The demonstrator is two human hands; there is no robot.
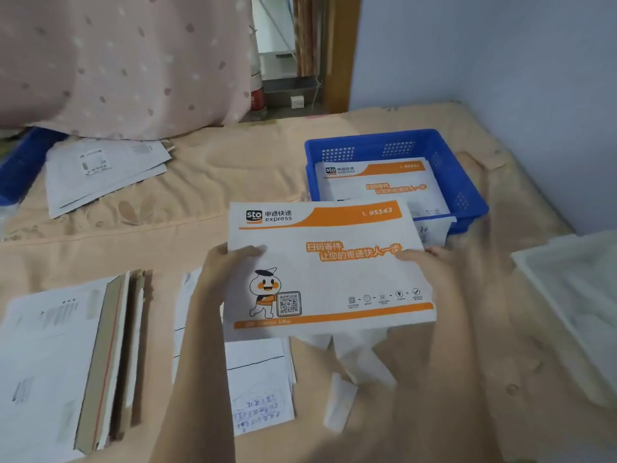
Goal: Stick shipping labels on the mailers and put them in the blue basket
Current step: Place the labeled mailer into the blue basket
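Mailer (330,265) held flat by both hands, left fingers (247,252) and right fingers (412,254) gripping its edges, near blue basket (464,182)

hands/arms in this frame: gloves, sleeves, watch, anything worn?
Nothing worn that shows. Left hand and right hand are bare, no gloves, no rings visible. Both forearms are bare to the frame's bottom edge: no sleeves, watch or bands in view. The right arm is motion-blurred.
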